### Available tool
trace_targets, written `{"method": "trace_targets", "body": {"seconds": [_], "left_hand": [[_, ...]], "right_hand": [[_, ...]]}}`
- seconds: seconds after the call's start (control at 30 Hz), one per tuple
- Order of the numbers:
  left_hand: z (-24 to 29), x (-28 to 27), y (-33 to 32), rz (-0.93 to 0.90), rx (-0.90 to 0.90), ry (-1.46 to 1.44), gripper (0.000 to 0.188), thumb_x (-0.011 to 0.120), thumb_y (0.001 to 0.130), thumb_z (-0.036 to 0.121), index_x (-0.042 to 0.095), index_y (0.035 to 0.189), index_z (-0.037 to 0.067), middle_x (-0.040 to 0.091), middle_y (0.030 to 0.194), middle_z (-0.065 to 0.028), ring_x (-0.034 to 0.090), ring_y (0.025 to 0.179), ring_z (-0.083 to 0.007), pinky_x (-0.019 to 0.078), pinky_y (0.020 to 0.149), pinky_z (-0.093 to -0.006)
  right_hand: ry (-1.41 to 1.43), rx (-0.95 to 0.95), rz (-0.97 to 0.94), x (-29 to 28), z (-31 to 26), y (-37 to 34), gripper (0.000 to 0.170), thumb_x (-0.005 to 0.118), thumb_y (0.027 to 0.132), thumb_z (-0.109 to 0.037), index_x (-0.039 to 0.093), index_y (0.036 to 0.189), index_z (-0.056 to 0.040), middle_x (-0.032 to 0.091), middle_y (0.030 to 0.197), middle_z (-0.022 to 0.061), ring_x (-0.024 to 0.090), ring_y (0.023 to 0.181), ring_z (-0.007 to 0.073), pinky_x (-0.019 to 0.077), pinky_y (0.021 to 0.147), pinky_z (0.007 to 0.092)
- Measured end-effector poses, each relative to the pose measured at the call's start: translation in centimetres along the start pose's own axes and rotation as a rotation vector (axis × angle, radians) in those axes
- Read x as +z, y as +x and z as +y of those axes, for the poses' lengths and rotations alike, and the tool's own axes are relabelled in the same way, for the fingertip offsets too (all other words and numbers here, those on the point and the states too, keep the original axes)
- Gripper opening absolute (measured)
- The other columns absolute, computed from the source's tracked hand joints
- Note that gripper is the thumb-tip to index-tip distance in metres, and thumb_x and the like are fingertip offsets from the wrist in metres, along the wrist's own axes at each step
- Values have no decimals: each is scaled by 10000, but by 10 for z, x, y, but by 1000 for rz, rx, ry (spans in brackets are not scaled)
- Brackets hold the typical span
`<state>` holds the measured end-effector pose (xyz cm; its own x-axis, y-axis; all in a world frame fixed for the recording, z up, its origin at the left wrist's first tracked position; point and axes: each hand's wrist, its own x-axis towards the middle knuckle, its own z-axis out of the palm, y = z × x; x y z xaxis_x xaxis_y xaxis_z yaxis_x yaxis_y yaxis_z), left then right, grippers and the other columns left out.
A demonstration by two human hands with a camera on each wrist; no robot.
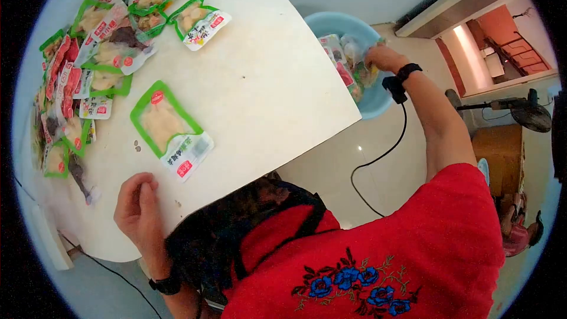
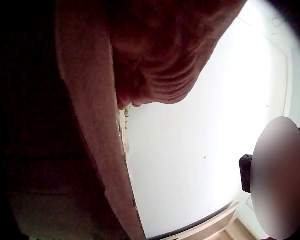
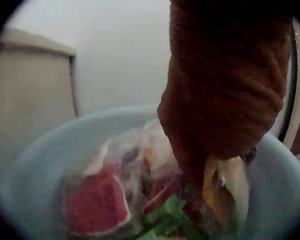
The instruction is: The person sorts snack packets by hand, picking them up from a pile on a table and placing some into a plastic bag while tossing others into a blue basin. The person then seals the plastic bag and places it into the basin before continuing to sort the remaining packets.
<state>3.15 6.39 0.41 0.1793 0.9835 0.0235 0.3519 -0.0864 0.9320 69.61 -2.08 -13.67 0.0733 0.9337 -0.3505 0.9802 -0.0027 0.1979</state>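
The blue tub (image 1: 378, 103) sits beyond the edge of the white worktop (image 1: 260, 82), on the person's right, and the right hand (image 1: 387, 59) is the one down in it. Its fingers appear to pinch a yellow-edged packet (image 3: 221, 200), which hangs roughly upright below them in the right wrist view, among other packets; a red packet (image 3: 97, 202) lies beside it, near the tub's wall. Blur hides how firm the grasp is.

The relation that matters most is across the worktop: a green-edged packet (image 1: 162, 127) lies flat and alone there, well apart from the tub and far from the right hand. The left hand (image 1: 137, 207) is much nearer, resting by the near edge just below that packet in the head view, not touching it, fingers loosely curled and holding nothing. The packet's long axis slants, its white printed end toward the person's body and its green top pointing away. The heap of packets (image 1: 106, 53) lies farther out, on the person's left.
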Motion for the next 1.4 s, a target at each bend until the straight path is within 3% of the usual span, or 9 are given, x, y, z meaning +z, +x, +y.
{"method": "trace_targets", "body": {"seconds": [0.13,0.37,0.53,0.7,0.87,0.93,1.07,1.17,1.4], "left_hand": [[1,2,-2,23,-13,-45,134,539,929,-12,624,1028,-43,619,970,-50,556,860,-102,451,774,-214],[-2,2,-3,22,15,-36,135,537,929,-17,622,1032,-43,611,987,-51,554,872,-107,446,784,-218],[-6,2,-3,31,45,-3,134,533,918,-34,618,1021,-47,612,984,-60,554,871,-117,449,788,-229],[1,4,-1,45,44,150,133,525,910,-46,610,1012,-57,609,984,-76,559,869,-135,461,797,-242],[3,6,-2,46,34,136,131,523,910,-49,608,1009,-55,603,986,-74,562,873,-137,466,804,-242],[3,6,-2,50,30,164,130,521,910,-51,608,1006,-54,601,984,-72,559,870,-132,465,798,-239],[5,8,-2,73,10,143,126,520,910,-53,607,1001,-54,598,972,-68,548,849,-121,457,775,-228],[5,8,-2,63,11,147,121,524,908,-50,608,995,-53,597,964,-65,542,834,-119,448,758,-220],[4,7,-2,57,20,90,102,543,907,-37,619,973,-50,600,967,-69,539,850,-121,440,760,-216]], "right_hand": [[756,201,3,-103,5,-35,305,602,733,41,709,984,-97,677,1037,85,642,970,254,529,840,413],[1661,602,230,-89,49,-70,528,526,729,105,558,1236,-40,615,1149,80,622,977,230,509,925,338],[1525,615,242,64,154,-32,351,528,661,48,594,1002,-7,611,946,52,597,766,223,536,710,338],[973,435,347,116,133,2,38,598,643,-1,571,634,-26,528,661,22,523,609,165,397,528,352],[925,841,460,31,16,4,81,639,722,-78,622,744,-2,594,645,130,598,625,265,467,593,403],[447,768,732,41,-8,11,145,628,763,-94,634,881,-10,628,790,189,627,716,342,495,651,458],[-148,630,658,51,-22,18,438,760,729,-309,599,1006,-11,675,857,166,657,870,352,512,744,484],[307,919,325,40,-27,18,526,704,790,-438,581,1055,-1,671,932,173,645,920,365,485,815,515],[823,764,135,43,-44,27,647,482,911,-559,555,1217,7,635,1096,209,615,991,360,444,922,431]]}}
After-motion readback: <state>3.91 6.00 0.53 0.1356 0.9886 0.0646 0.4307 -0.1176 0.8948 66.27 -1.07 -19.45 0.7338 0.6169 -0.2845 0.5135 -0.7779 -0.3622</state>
